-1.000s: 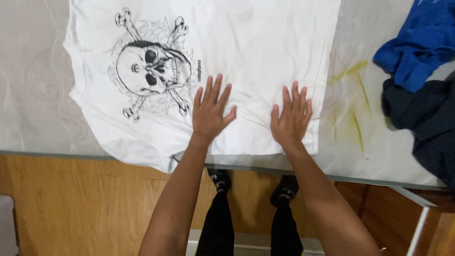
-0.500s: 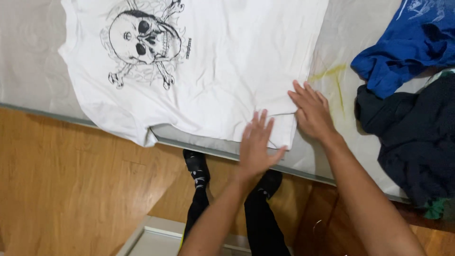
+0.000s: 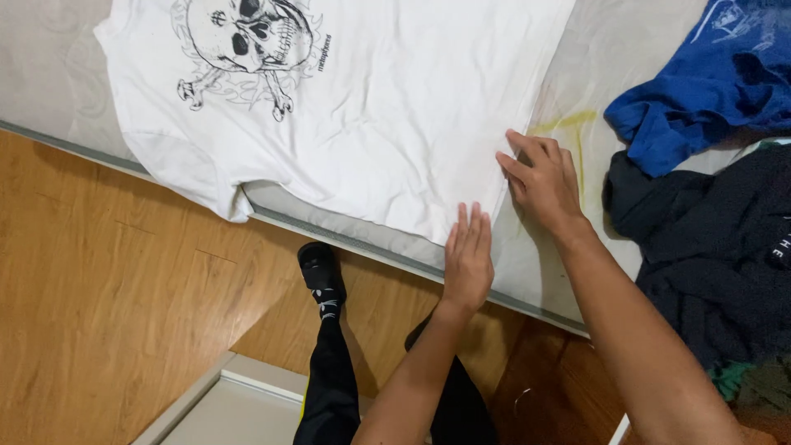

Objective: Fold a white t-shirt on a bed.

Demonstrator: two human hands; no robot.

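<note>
A white T-shirt (image 3: pixel 387 107) with a black skull print (image 3: pixel 243 33) lies spread flat on a pale mattress (image 3: pixel 610 58). My left hand (image 3: pixel 468 257) rests flat, fingers straight, on the shirt's lower corner at the mattress edge. My right hand (image 3: pixel 540 177) sits at the shirt's hem on the right, its fingers curled over the fabric's edge. One sleeve of the shirt hangs over the mattress edge at the left.
A crumpled blue garment (image 3: pixel 709 82) and a dark navy garment (image 3: pixel 717 255) lie on the mattress to the right. A yellow stain (image 3: pixel 568 124) marks the cover by my right hand. Wooden floor (image 3: pixel 107 272) and my legs in black trousers (image 3: pixel 329 371) show below.
Both hands slid from the shirt's middle to its right hem. The left hand moved to the lower corner; the right hand's fingers went from flat to curled on the edge. The view tilted.
</note>
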